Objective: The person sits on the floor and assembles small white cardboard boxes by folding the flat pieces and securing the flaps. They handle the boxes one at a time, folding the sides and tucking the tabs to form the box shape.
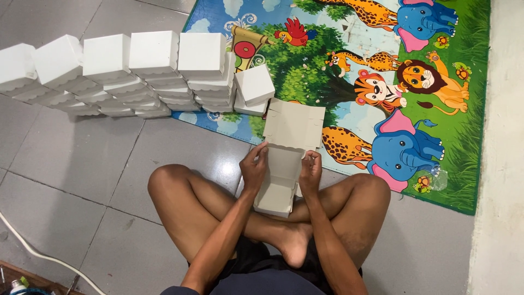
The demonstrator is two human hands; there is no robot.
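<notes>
At ten o'clock, rows of finished white boxes (pixel 117 74) stand stacked on the grey floor (pixel 82 164), lids shut so they nest in tidy tiers. Near centre, the left hand (pixel 254 166) pinches the left edge of a half-folded cardboard box (pixel 284 164) over the crossed legs. The right hand (pixel 310 172) grips its right edge, steadying the walls; an animal-print mat (pixel 436 98) lies at two o'clock.

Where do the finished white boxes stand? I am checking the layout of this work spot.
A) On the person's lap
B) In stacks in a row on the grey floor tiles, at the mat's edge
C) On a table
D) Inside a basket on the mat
B: the stacked white boxes stand in a row on the grey floor tiles, reaching the animal-print mat.
</notes>
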